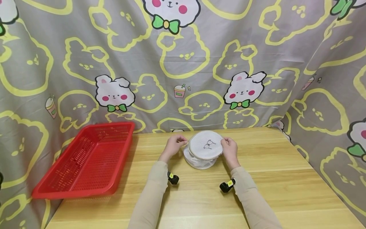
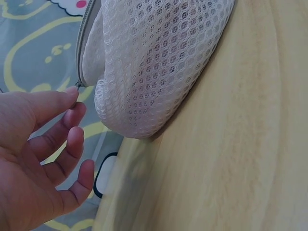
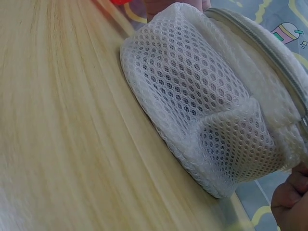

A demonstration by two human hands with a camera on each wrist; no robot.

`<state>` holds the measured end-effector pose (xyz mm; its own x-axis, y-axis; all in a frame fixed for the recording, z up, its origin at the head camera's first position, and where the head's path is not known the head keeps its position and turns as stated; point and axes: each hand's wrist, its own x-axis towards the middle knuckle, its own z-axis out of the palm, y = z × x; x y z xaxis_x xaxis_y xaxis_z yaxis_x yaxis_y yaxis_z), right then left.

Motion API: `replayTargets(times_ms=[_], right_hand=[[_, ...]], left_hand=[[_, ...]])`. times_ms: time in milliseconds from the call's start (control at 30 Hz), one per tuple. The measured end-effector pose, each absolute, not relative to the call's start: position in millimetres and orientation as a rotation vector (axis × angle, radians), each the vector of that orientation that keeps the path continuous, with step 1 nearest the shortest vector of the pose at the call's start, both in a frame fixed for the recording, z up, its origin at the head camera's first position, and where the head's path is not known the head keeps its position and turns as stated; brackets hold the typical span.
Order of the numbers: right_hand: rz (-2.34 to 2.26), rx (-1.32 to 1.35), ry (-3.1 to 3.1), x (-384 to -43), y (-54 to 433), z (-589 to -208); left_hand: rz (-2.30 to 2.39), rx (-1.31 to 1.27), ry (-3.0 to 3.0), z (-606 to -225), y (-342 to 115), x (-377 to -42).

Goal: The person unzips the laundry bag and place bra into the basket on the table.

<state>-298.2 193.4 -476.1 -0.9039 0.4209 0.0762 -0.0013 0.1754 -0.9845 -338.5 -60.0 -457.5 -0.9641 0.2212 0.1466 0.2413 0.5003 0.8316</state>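
Note:
A round white mesh laundry bag (image 1: 206,144) stands on the table, its lid printed with a small dark drawing. Around the lid runs a zipper (image 2: 82,48). My left hand (image 1: 173,147) pinches the zipper pull between thumb and forefinger at the bag's left side, the other fingers loosely bent in the left wrist view. On the opposite side my right hand (image 1: 230,150) grips the lid's edge. The right wrist view shows the bag's sagging mesh wall (image 3: 192,91) and only part of the right hand (image 3: 291,197). What the bag holds cannot be made out.
A red plastic basket (image 1: 114,178) with slotted walls stands at the table's left. The wooden table (image 1: 197,203) reaches back to a grey patterned curtain (image 1: 200,66), which also hangs along both sides.

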Motion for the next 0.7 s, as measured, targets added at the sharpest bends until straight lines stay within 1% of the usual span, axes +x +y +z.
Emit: replayTargets(times_ms=[700], right_hand=[[1.779, -0.396, -2.109, -295.4, 193.0, -472.7]], left_hand=[[-1.489, -0.446, -2.704, -459.3, -65.4, -329.3]])
